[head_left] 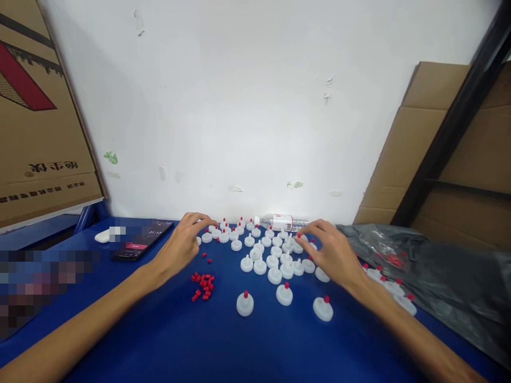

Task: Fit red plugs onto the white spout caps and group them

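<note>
Currently left hand (181, 246) over far-left white plastic nozzle caps (263, 250) on blue bench (159, 330), grip narrow, contents unclear. Right hand (331, 252) pinches small red tip (298, 235) above cluster. Risk: sleeve-level forearm sweep scatters loose red tips (203, 284); tip seats crooked.

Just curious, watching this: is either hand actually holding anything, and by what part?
The right hand pinches a small red tip at its fingertips. Whether the left hand holds anything among the white caps cannot be told.
</note>
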The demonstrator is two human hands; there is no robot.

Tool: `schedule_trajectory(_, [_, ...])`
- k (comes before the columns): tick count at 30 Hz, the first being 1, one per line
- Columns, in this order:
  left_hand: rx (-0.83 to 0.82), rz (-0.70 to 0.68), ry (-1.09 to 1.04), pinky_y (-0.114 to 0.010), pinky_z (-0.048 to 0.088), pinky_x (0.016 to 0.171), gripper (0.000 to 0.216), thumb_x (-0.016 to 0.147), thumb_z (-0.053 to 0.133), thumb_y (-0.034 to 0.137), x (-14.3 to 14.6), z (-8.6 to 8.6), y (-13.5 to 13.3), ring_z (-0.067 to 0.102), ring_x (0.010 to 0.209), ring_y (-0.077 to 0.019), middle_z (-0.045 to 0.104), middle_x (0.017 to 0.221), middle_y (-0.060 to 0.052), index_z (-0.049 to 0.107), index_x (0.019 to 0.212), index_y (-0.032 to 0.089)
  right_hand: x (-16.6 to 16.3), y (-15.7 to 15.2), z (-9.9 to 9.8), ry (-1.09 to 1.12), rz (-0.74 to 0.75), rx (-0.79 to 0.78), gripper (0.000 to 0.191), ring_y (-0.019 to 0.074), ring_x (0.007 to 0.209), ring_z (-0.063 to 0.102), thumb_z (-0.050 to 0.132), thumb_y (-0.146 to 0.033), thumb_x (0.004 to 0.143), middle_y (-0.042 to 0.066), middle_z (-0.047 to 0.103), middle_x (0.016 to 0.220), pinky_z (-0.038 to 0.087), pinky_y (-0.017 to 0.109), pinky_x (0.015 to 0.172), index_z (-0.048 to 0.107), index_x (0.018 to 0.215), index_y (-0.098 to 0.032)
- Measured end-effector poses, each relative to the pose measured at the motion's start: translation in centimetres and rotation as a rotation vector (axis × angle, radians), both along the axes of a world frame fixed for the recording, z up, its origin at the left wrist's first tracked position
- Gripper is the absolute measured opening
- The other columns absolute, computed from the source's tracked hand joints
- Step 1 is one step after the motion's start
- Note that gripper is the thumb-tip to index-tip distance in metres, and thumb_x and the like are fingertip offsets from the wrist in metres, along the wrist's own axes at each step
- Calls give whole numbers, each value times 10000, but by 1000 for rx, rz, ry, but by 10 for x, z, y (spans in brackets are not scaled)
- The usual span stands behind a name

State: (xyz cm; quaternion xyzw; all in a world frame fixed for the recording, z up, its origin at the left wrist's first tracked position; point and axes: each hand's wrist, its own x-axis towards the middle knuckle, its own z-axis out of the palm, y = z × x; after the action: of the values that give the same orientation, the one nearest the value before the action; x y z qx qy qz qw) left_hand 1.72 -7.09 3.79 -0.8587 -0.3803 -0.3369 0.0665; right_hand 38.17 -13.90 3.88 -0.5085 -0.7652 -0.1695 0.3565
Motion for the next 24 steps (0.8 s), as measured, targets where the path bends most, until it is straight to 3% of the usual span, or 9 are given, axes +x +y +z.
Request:
schedule_trajectory(5, [-50, -8, 36, -406, 457, 991, 661, 652, 330, -87, -1, -6, 6, 522, 1139, -250, 649, 1152, -70, 684, 1128, 204, 14, 12, -6, -60, -97, -158, 186, 278, 872, 688, 590, -343, 948, 73, 735, 888, 507, 413, 792, 710, 964, -201])
schedule_trajectory(14, [-154, 11, 79, -421, 465, 992, 535, 707, 369, -34, 2, -9, 4, 548, 1143, -273, 693, 1124, -80, 711, 1052, 190, 14, 13, -10, -104, -77, -259, 196, 253, 823, 721, 605, -320, 934, 58, 777, 862, 528, 354, 742, 762, 954, -205])
schedule_trajectory(20, [-214, 81, 169, -424, 500, 936, 316, 902, 447, 187, 5, -7, -2, 608, 1083, -308, 709, 1093, -104, 736, 1029, 198, 17, 16, -14, -109, -92, -285, 211, 251, 795, 731, 602, -321, 939, 63, 785, 857, 533, 343, 744, 775, 972, -205])
schedule_trajectory(24, [-278, 101, 219, -423, 505, 895, 326, 945, 533, 401, 3, -10, -3, 632, 1045, -320, 703, 1102, -111, 709, 1145, 213, 17, 16, -15, -115, -90, -307, 231, 254, 796, 737, 587, -321, 949, 66, 787, 844, 538, 336, 751, 781, 982, -201])
